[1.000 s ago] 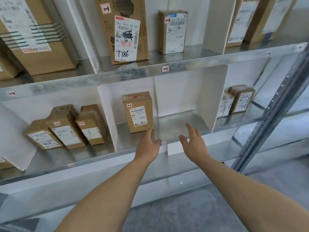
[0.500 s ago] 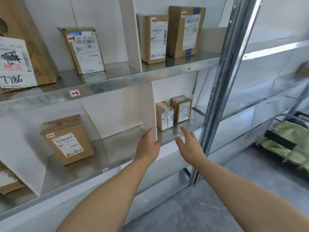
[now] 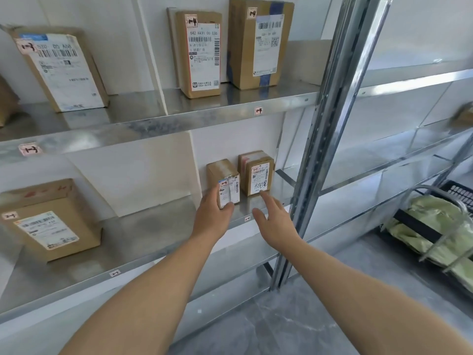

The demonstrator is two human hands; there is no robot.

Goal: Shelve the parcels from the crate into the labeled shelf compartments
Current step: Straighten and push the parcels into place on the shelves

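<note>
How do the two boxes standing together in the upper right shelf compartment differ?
The right box is taller and wider than the left box. The right box has blue tape down its front; the left box shows none. Both are upright, brown cardboard and white-labelled.

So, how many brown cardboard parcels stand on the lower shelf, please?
3. One large brown cardboard parcel in the left compartment; a taped small parcel beside a handwritten-labelled parcel in the right compartment. Others may hide past the left edge.
</note>
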